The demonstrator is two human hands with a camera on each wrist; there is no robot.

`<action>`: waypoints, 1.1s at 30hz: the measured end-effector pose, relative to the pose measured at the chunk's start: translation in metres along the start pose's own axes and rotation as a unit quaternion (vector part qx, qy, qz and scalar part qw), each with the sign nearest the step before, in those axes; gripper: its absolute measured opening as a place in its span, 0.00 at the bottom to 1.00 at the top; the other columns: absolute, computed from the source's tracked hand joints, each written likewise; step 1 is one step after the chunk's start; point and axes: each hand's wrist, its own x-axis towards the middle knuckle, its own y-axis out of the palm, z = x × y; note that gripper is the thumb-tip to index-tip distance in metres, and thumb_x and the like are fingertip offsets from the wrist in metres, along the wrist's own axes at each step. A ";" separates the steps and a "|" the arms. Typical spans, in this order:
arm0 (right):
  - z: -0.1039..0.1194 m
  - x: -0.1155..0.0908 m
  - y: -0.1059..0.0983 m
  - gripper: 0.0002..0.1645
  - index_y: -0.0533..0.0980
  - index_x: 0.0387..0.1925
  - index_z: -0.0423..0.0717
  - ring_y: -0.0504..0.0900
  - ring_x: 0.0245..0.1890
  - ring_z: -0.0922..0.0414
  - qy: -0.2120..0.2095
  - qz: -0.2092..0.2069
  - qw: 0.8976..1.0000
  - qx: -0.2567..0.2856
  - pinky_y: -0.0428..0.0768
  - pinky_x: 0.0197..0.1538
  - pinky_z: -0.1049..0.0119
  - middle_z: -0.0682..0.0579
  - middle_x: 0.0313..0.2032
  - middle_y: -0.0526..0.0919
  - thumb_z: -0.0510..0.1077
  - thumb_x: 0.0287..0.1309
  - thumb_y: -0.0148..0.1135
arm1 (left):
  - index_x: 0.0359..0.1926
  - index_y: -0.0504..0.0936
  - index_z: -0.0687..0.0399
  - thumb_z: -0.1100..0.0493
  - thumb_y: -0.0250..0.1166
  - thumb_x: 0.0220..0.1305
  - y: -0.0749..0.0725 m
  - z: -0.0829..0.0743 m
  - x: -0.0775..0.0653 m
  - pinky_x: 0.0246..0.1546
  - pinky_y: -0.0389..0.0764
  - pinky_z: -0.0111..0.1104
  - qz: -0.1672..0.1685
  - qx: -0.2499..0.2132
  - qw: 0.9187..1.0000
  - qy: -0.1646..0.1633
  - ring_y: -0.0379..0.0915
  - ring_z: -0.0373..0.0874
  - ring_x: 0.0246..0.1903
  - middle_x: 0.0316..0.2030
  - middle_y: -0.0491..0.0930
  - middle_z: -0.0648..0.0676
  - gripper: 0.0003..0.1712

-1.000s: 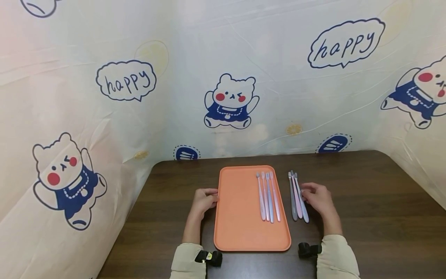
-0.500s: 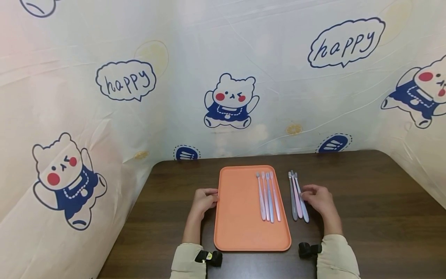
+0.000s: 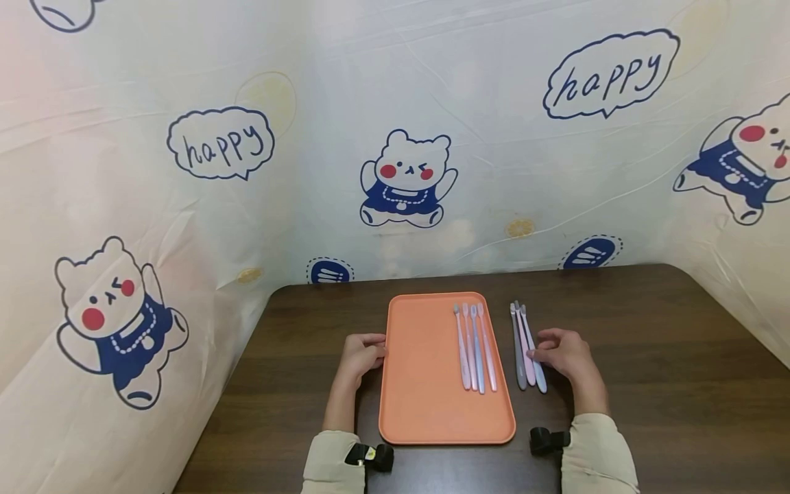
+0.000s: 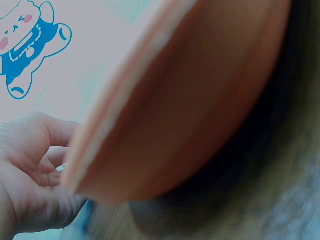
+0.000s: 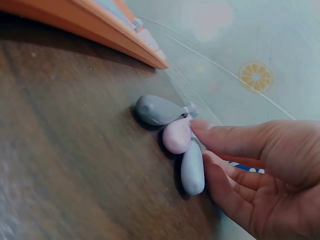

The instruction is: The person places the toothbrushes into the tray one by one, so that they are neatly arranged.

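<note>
An orange tray (image 3: pixel 420 384) lies on the table, with several pink, lilac and blue toothbrushes (image 3: pixel 479 353) side by side along its right part. My left hand (image 3: pixel 360 357) holds the tray's left rim; in the left wrist view the thumb and fingers meet that edge. Right of the tray, a grey toothbrush (image 3: pixel 518 357), a pink toothbrush (image 5: pixel 177 136) and a light blue toothbrush (image 5: pixel 193 170) lie close together, handles fanned toward me. My right hand (image 3: pixel 564 353) pinches the light blue one between thumb and fingers, the thumb tip (image 5: pixel 200 125) right by the pink handle.
The dark wooden table (image 3: pixel 679 384) reaches out to both sides. Behind it hangs a pale printed sheet (image 3: pixel 494 171) with bears and lettering. Each sleeve carries a black wrist camera, one (image 3: pixel 546 441) on the right and one (image 3: pixel 373 457) on the left.
My right thumb has moved left across the light blue toothbrush toward the pink one. The left hand, tray and toothbrushes stay in place.
</note>
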 end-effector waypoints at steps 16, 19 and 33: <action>0.006 -0.001 0.001 0.32 0.73 0.61 0.28 0.85 0.36 0.55 0.036 -0.016 0.999 0.007 0.81 0.40 0.63 0.39 0.41 0.90 0.40 0.58 0.70 | 0.54 0.82 0.73 0.72 0.63 0.61 0.001 0.000 0.001 0.37 0.87 0.32 -0.002 0.000 1.000 -0.001 0.85 0.42 0.39 0.47 0.86 0.68 0.20; 0.007 -0.002 0.002 0.28 0.78 0.56 0.29 0.84 0.41 0.49 0.032 -0.026 0.999 -0.009 0.82 0.42 0.59 0.35 0.45 0.88 0.41 0.57 0.71 | 0.54 0.83 0.72 0.72 0.63 0.60 0.001 0.000 0.000 0.37 0.87 0.32 -0.002 -0.001 1.000 -0.002 0.85 0.42 0.39 0.47 0.86 0.67 0.19; 0.004 0.000 0.007 0.22 0.85 0.42 0.31 0.82 0.38 0.46 0.001 -0.056 0.997 -0.059 0.80 0.37 0.58 0.35 0.41 0.87 0.48 0.56 0.68 | 0.54 0.82 0.73 0.72 0.63 0.60 0.001 0.001 0.000 0.35 0.86 0.32 -0.001 -0.002 1.000 0.005 0.85 0.42 0.38 0.47 0.87 0.68 0.20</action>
